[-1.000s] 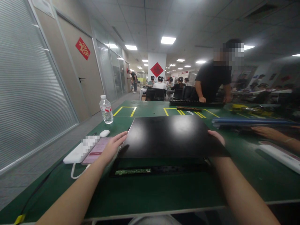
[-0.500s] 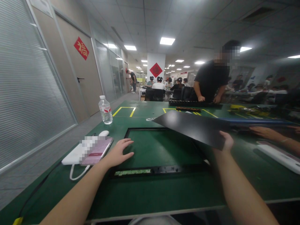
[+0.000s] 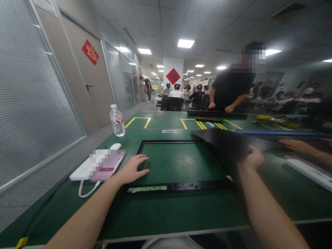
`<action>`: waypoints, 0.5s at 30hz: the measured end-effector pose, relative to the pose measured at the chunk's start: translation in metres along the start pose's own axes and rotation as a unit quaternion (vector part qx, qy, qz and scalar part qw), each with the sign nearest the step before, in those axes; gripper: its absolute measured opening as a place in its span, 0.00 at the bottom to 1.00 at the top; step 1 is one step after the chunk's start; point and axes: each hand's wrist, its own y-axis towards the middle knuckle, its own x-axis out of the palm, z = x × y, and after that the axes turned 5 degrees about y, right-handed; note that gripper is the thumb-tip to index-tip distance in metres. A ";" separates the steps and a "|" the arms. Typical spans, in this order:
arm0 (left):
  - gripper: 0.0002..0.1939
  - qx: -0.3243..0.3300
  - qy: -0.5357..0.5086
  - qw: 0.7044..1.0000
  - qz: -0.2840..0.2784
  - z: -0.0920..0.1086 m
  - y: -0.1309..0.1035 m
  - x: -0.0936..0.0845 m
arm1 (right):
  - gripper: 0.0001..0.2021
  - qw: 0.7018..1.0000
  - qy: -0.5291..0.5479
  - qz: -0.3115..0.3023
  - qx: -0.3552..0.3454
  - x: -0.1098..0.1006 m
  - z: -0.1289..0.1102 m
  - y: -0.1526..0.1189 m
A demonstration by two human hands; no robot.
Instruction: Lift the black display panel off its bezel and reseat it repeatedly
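My right hand (image 3: pixel 252 158) grips the near edge of a thin black panel (image 3: pixel 223 141), which is tilted and blurred by motion above the table, to the right of a black rectangular frame (image 3: pixel 181 186). The frame lies flat on the green table (image 3: pixel 178 214), and a strip of green circuit board (image 3: pixel 147 189) sits in the left part of its near bar. My left hand (image 3: pixel 135 168) rests at the frame's left side with fingers spread and nothing held. Part of the frame's left bar is hidden beneath that hand.
A phone (image 3: pixel 109 166) and a white cabled device (image 3: pixel 80 169) lie left, near a white mouse (image 3: pixel 115 146) and a water bottle (image 3: pixel 117 121). At right, another person's hand (image 3: pixel 298 147) is near a white long object (image 3: pixel 308 169). A person in black (image 3: pixel 230 90) stands across the table.
The black panel in my right hand has moved right and lower, uncovering the frame's far right corner. My left hand has barely moved. The person opposite has shifted their hands to the left.
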 end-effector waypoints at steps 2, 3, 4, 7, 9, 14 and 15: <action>0.32 0.001 0.006 1.000 -0.004 0.000 0.000 0.000 | 0.06 0.999 0.005 0.049 -0.011 0.003 -0.002 -0.007; 0.32 0.000 0.007 1.000 -0.006 0.000 0.000 0.000 | 0.06 0.998 0.001 0.060 -0.011 0.004 -0.004 -0.010; 0.33 -0.002 0.008 1.000 -0.009 0.001 0.000 0.000 | 0.06 0.998 -0.005 0.064 -0.008 0.005 -0.006 -0.012; 0.33 -0.010 0.011 1.000 -0.018 0.003 -0.001 -0.001 | 0.05 0.997 -0.006 0.081 -0.001 0.008 -0.011 -0.018; 0.33 -0.015 0.008 1.000 -0.022 0.006 -0.001 -0.001 | 0.05 0.996 0.006 0.087 0.002 0.008 -0.013 -0.018; 0.31 -0.021 -0.030 0.999 0.000 0.009 -0.002 -0.003 | 0.05 0.995 -0.003 0.099 0.021 0.007 -0.013 -0.014; 0.31 -0.019 -0.028 0.999 0.001 0.010 -0.002 -0.003 | 0.05 0.995 -0.011 0.099 0.033 0.007 -0.013 -0.014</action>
